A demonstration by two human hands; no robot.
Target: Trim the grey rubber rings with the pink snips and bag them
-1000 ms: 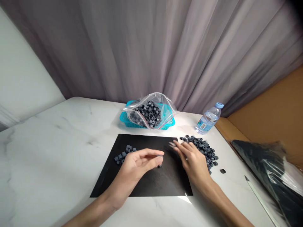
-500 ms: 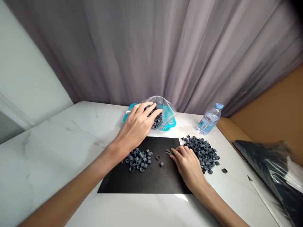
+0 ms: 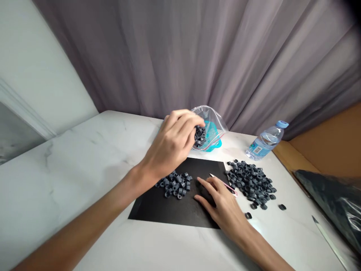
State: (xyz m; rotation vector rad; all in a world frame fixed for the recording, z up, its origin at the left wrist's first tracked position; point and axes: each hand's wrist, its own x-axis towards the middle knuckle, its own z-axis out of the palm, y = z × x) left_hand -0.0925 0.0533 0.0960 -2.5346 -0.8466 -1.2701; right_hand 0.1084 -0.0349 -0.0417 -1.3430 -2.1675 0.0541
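Observation:
My left hand (image 3: 173, 141) curls its closed fingers at the mouth of a clear zip bag (image 3: 216, 122); anything inside the grasp is hidden. Small dark grey hollow plastic pieces (image 3: 200, 136) fill the part of the bag seen beside my fingers. Over the right side of a black mat (image 3: 175, 214), my right hand (image 3: 218, 197) is open, thumb and fingers apart. Beside its fingers lies a small pointed tool with a pink edge (image 3: 231, 189), partly covered. A pile of similar grey pieces (image 3: 177, 184) rests on the mat, below my left wrist.
A turquoise basket (image 3: 216, 143) sits under the bag. To the right are a larger heap of grey pieces (image 3: 252, 182), a water bottle (image 3: 266, 141), a pointed strip-like tool (image 3: 327, 241) and a dark plastic-wrapped bundle (image 3: 332, 199). A grey curtain (image 3: 158, 56) hangs behind.
My left fingers have gone from spread to curled at the bag. My right hand has left the pointed tool and opened. Two loose pieces mid-mat are gone; one now shows near my right wrist.

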